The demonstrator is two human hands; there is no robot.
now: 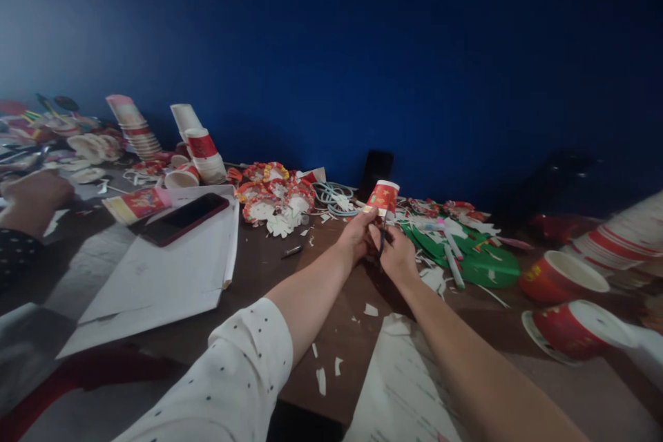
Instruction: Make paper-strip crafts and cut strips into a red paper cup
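Note:
A red paper cup (384, 196) with a white rim and yellow pattern is gripped in my left hand (356, 233), held above the middle of the table. My right hand (398, 253) is closed around dark-handled scissors (382, 243), whose blades reach up against the cup's side. How far the blades cut into the cup cannot be made out. White paper scraps (371, 309) lie on the brown table below my wrists. Just right of my hands are green paper pieces (489, 266) and a white marker (454, 266).
Cut red paper cups (277, 193) and cord (334, 197) lie left of my hands. A phone (186, 217) rests on white sheets (170, 283). Stacked cups (204, 155) stand farther left; another person's hand (39, 191) is at the left edge. Red cups (562, 276) stand right.

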